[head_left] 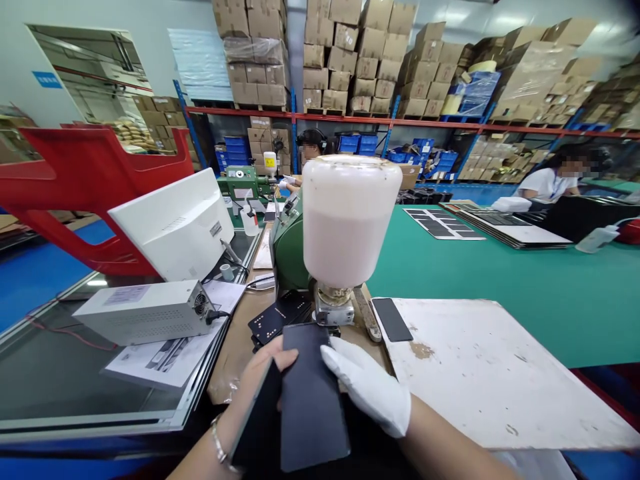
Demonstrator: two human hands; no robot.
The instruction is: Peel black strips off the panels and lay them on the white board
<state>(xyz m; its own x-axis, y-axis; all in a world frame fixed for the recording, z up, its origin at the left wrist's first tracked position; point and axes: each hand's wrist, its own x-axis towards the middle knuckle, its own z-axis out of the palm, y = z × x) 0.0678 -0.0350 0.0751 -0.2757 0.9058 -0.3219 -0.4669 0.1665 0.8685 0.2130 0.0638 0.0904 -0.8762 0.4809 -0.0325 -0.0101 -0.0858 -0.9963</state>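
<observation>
A: What's in the bare left hand (270, 367)?

B: It's clamped on a dark grey flat rectangular panel (313, 407), thumb over the upper-left edge. A 2nd black flat panel (257, 423) stands tilted beside it.

A: And the white-gloved right hand (373, 387)?

B: Touching the grey panel's upper-right edge; its far fingers are hidden, so I can't tell whether they close on it.

A: Where is that panel?

B: Just in front of the silvery metal block (334, 311) under a translucent plastic bottle (350, 227) of pinkish liquid. Black perforated-looking sheets (280, 317) lie left of the block; 1 dark rectangular plate (393, 319) rests on the stained white board (480, 373) at right.
</observation>
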